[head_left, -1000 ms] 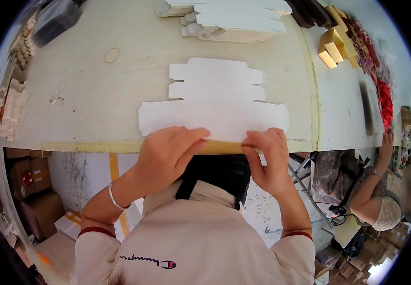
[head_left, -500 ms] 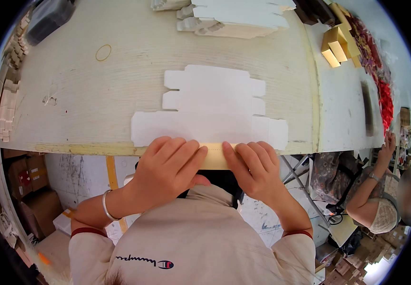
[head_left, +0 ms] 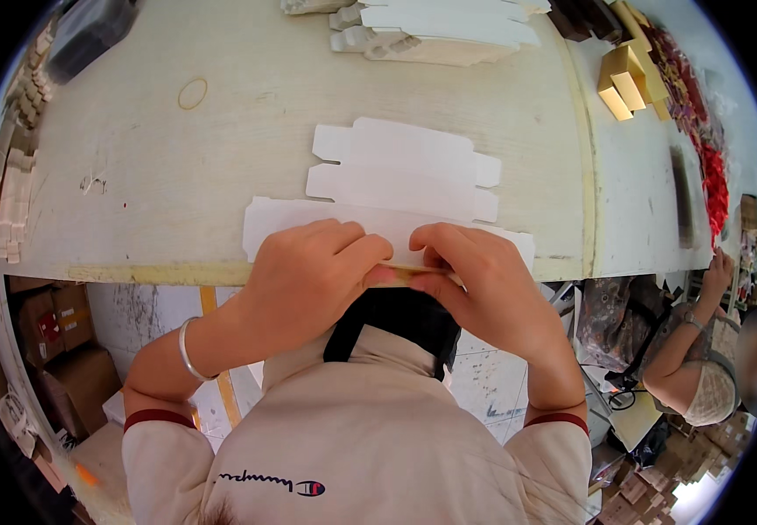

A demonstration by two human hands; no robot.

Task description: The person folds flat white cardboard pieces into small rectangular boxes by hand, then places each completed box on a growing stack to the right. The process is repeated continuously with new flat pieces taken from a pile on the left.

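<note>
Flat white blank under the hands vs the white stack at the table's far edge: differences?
The flat blank lies alone, spread open near the table's front edge, with the left hand and right hand pressing its near edge. The stack is many pieces piled up, untouched. Both are white die-cut card on the same table.

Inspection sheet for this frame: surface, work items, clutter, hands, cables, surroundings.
Surface: pale worn wooden table, a second white table butted against its right side.
Work items: flat white die-cut carton blank lying at the near edge.
Clutter: stack of white blanks at the far edge, rubber band, yellow boxes, small cardboard pieces along the left edge.
Hands: left hand and right hand both press the blank's near edge, fingertips meeting.
Cables: nothing seen.
Surroundings: cardboard cartons below the table, another person seated at right.
</note>
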